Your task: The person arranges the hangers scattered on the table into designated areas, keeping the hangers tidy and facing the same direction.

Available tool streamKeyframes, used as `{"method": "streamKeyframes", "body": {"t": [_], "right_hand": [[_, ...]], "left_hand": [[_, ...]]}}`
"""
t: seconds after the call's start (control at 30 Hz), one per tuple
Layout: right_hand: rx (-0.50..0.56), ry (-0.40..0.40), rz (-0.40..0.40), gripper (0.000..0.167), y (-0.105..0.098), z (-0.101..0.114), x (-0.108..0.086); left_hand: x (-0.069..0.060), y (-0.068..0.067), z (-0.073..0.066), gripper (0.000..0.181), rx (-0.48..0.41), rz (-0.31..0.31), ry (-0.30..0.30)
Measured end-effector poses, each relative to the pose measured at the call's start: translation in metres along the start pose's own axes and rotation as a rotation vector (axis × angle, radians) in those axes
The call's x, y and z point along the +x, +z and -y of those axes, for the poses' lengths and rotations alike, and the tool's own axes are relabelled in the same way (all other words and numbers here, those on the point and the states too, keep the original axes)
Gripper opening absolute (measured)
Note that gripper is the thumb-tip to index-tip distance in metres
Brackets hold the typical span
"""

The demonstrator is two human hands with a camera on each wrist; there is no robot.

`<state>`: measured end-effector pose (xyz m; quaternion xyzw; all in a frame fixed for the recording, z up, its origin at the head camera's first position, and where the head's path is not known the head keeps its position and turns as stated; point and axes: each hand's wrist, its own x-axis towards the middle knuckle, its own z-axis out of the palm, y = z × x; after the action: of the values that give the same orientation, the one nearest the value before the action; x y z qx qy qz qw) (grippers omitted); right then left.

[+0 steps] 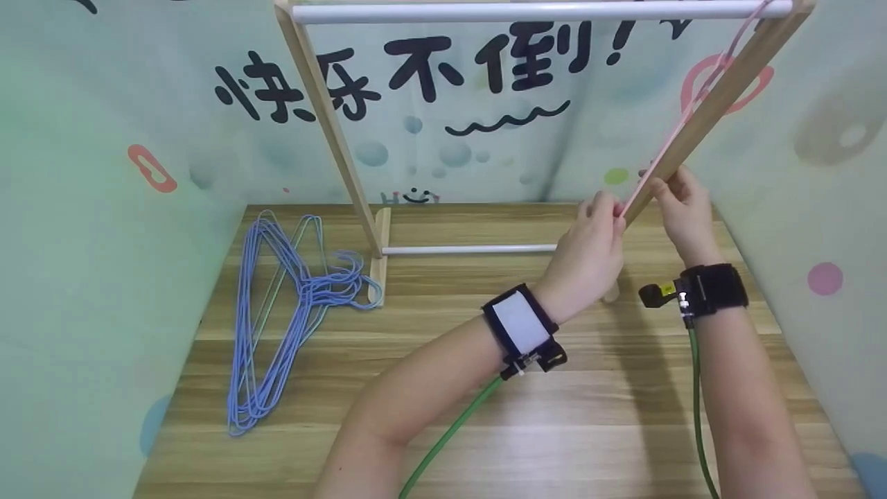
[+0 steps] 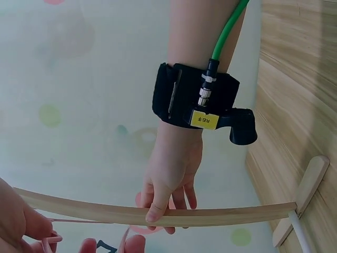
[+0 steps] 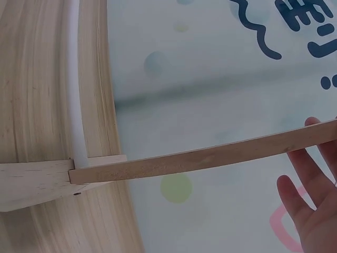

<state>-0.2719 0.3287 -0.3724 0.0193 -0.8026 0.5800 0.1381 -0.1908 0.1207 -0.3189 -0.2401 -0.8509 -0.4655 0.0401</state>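
A thin pink hanger (image 1: 706, 86) hangs beside the right wooden post (image 1: 727, 90) of a rack, its upper end at the top white rod (image 1: 540, 10). My left hand (image 1: 589, 253) pinches the hanger's lower part; in the left wrist view this hand (image 2: 21, 224) is partly cut off, with pink wire (image 2: 51, 240) at its fingers. Gripping the post is my right hand (image 1: 686, 215), its thumb on the near side in the left wrist view (image 2: 174, 179). The right wrist view shows that hand's fingers (image 3: 304, 182) around the post (image 3: 210, 157).
Several blue hangers (image 1: 301, 291) lie in a pile on the wooden table (image 1: 291, 457), left of the rack's left foot (image 1: 383, 229). A lower white rod (image 1: 471, 249) joins the sides. A printed cloth (image 1: 450, 166) stands behind. Green cables (image 1: 450, 433) trail from both wrists.
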Motion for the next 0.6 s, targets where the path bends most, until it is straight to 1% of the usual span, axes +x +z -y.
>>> {"method": "streamKeyframes", "body": {"t": [0.4,0.6], "right_hand": [[0.02,-0.013,0.013,0.032,0.001,0.0,0.001],[0.025,-0.006,0.005,0.034,0.0,-0.002,0.002]], "left_hand": [[-0.004,0.001,0.008,0.025,-0.031,0.012,0.038],[-0.006,-0.001,0.013,0.033,-0.068,0.028,0.056]]}}
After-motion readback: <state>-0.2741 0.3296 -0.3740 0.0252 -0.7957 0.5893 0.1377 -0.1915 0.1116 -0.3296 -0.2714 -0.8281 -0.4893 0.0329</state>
